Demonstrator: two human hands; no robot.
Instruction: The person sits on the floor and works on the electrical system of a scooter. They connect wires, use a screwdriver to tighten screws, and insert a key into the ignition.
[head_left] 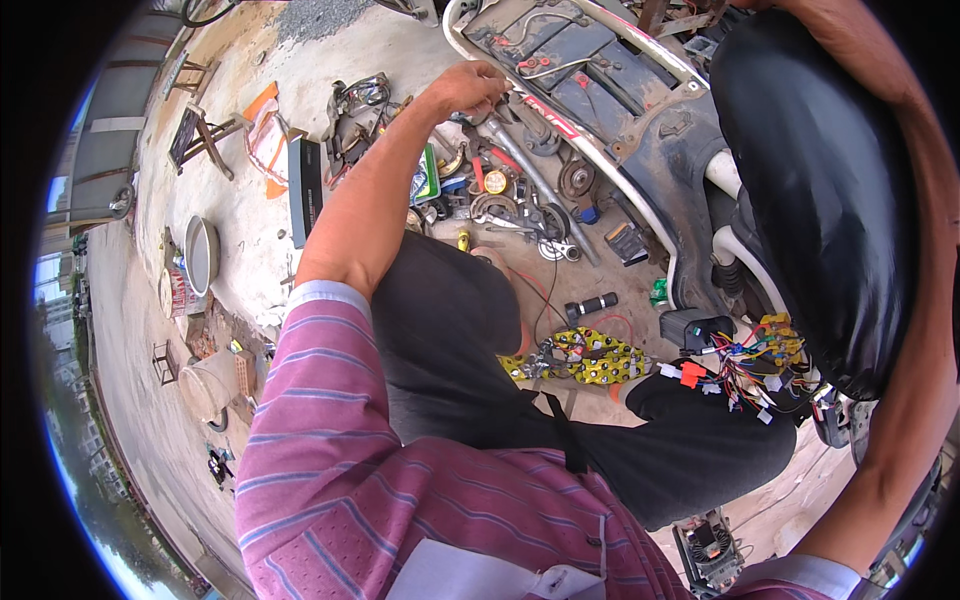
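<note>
The left hand (470, 88) has its fingers curled shut around a metal rod (530, 170) by the scooter frame (600, 90). The right hand's fingers are hidden beyond the black seat (820, 190). Tools (500, 200) litter the concrete floor (250, 210).

Daylight is falling on a pale, stained concrete floor (240, 215) outdoors. A small wooden stool (200, 135) is standing far left, a metal bowl (200, 255) is lying near it, and a bucket (212, 385) is sitting nearer left.

Well left of the grip, a metal bowl (200, 254) sits on the concrete ground (250, 210). A black seat (820, 190) looms to the right, above tangled coloured wires (755, 365).
</note>
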